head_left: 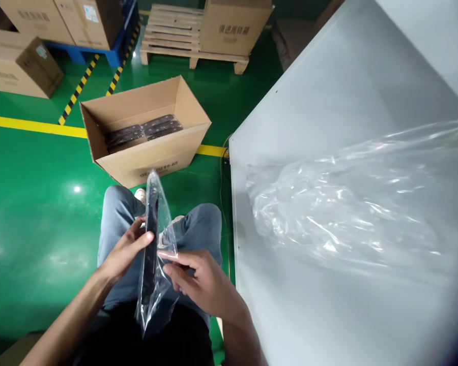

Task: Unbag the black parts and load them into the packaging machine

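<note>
While the left hand (127,250) pinches it between a thumb on the near face and fingers behind, a long, narrow, black flat strip (149,264) stands nearly upright in view above the person's lap. It is dark and straight-edged, turned so that mostly its slim side shows, and its finer details are blurred. Around it hangs a clear, thin plastic bag (165,211), which rises to a point above the strip, spreads loosely to the right of it and gathers in shiny creases at the lower end.

The right hand (203,282) is at the bag's loose right side, its index finger stretched toward the strip and its thumb curled just below; whether film is pinched between them I cannot tell.

Beneath are legs in light blue denim trousers (205,229). Beyond the knees, an open, brown cardboard box (152,158) sits on the glossy green floor (34,203), with dark, flat pieces in shiny clear film (143,132) lying inside. To the right, a crumpled heap of transparent plastic film (309,208) lies on a smooth, pale grey tabletop (297,315).
</note>
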A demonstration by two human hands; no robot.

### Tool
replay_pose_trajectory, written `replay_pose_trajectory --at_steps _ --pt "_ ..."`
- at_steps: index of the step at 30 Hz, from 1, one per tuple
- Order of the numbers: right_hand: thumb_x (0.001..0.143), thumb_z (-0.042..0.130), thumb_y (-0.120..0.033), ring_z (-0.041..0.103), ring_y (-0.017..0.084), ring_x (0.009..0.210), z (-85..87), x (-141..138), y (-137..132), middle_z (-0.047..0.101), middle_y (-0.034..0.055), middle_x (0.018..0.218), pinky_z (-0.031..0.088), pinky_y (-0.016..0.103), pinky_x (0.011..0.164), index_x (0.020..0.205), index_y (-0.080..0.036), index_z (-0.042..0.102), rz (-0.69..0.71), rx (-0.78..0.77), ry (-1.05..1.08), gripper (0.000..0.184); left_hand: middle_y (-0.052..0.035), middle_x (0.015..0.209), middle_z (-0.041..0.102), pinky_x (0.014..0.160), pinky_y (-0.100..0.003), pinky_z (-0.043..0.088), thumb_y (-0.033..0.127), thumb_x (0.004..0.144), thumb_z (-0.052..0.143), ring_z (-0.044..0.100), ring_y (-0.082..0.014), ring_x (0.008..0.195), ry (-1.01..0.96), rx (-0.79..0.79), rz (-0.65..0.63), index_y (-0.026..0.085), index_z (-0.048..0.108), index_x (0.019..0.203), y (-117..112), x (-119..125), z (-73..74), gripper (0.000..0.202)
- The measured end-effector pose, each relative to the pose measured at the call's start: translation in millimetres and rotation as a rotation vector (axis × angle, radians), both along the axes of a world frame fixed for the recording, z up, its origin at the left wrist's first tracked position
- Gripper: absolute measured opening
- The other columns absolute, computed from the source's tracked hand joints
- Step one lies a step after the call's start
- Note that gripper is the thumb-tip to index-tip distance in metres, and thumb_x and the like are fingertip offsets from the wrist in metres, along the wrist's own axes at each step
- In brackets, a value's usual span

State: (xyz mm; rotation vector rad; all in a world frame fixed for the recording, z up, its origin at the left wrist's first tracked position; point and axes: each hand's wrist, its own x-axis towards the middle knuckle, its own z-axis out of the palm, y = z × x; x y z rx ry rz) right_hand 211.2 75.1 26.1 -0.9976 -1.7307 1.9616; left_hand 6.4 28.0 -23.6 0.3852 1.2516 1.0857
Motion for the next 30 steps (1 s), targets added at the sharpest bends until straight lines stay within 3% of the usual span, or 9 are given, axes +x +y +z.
replay_pose_trajectory --at_steps 2,5,9,13,17,21,24,27,30 --pt "0.103 0.062 -0.044 0.052 0.01 0.058 0.2 1.3 -1.4 0.059 -0.0025 0.062 0.046 0.023 0.058 0.127 -0.017 0.079 0.005 -0.023 -0.007 0.04 -0.0073 0.112 0.076 0.094 -0.033 0.056 0.054 0.077 0.092 0.07 -0.0268 0.11 0.103 0.046 -0.082 0.02 0.067 0.125 3.1 -3.1 5.0 0.064" --pt "0.103 0.062 -0.051 0.05 0.01 0.054 -6.7 7.3 -1.2 0.056 -0.0037 0.059 0.043 0.023 0.053 0.131 -0.015 0.077 -0.033 -0.13 -0.02 0.049 -0.0067 0.1 0.074 0.084 -0.031 0.054 0.055 0.085 0.084 0.068 -0.0245 0.099 0.201 0.04 -0.114 0.018 0.07 0.12 6.4 -12.9 11.5 0.053" --pt "0.101 0.063 -0.057 0.047 0.009 0.049 -20.9 16.5 0.2 0.058 -0.0038 0.057 0.037 0.024 0.049 0.137 -0.012 0.072 -0.042 -0.237 -0.002 0.058 -0.0054 0.087 0.071 0.064 -0.027 0.048 0.061 0.082 0.084 0.063 -0.0194 0.076 0.146 -0.022 -0.146 0.016 0.07 0.112 7.1 -26.0 15.6 0.055" --pt "0.1 0.063 -0.061 0.047 0.01 0.049 -30.0 22.0 2.3 0.056 -0.0048 0.055 0.042 0.027 0.054 0.135 -0.013 0.073 -0.069 -0.237 0.0 0.06 -0.0051 0.084 0.07 0.064 -0.027 0.048 0.062 0.079 0.085 0.063 -0.0194 0.073 0.126 -0.077 -0.09 0.016 0.07 0.108 7.9 -27.3 16.6 0.057" --pt "0.096 0.067 -0.065 0.063 0.014 0.069 -34.6 22.9 6.5 0.072 0.0039 0.083 0.054 0.031 0.067 0.148 -0.017 0.063 -0.212 -0.165 -0.013 0.071 -0.0079 0.1 0.075 0.08 -0.03 0.053 0.059 0.078 0.088 0.068 -0.0252 0.094 0.252 -0.044 0.017 0.016 0.072 0.112 9.4 -24.4 16.7 0.057" --pt "0.088 0.076 -0.068 0.071 0.022 0.095 -41.2 10.4 0.3 0.075 0.0131 0.113 0.06 0.035 0.079 0.148 -0.017 0.06 -0.181 -0.225 -0.051 0.08 -0.0088 0.111 0.077 0.086 -0.03 0.054 0.06 0.076 0.088 0.069 -0.0278 0.105 0.356 0.006 0.133 0.017 0.074 0.118 10.8 -23.7 15.7 0.061" --pt "0.089 0.075 -0.068 0.073 0.021 0.086 -46.2 -1.9 -11.2 0.076 0.0065 0.094 0.061 0.034 0.077 0.139 -0.019 0.062 -0.126 -0.361 -0.02 0.071 -0.0083 0.114 0.077 0.082 -0.029 0.055 0.063 0.077 0.087 0.07 -0.0271 0.103 0.335 0.006 0.19 0.018 0.073 0.124 11.1 -25.5 11.9 0.067" --pt "0.092 0.071 -0.068 0.067 0.016 0.063 -49.0 -6.9 -19.8 0.066 -0.0022 0.065 0.058 0.03 0.067 0.107 -0.019 0.071 -0.125 -0.389 0.029 0.051 -0.0082 0.107 0.078 0.074 -0.029 0.054 0.068 0.076 0.086 0.071 -0.0252 0.09 0.287 -0.028 0.193 0.017 0.072 0.128 10.5 -29.4 6.5 0.074" --pt "0.089 0.072 -0.07 0.053 0.011 0.045 -49.2 -4.2 -22.9 0.052 -0.0075 0.05 0.052 0.027 0.054 0.085 -0.02 0.068 -0.145 -0.363 0.046 0.051 -0.0075 0.093 0.078 0.069 -0.03 0.053 0.071 0.075 0.086 0.071 -0.0245 0.081 0.256 -0.049 0.175 0.015 0.072 0.128 10.2 -32.5 2.6 0.078"
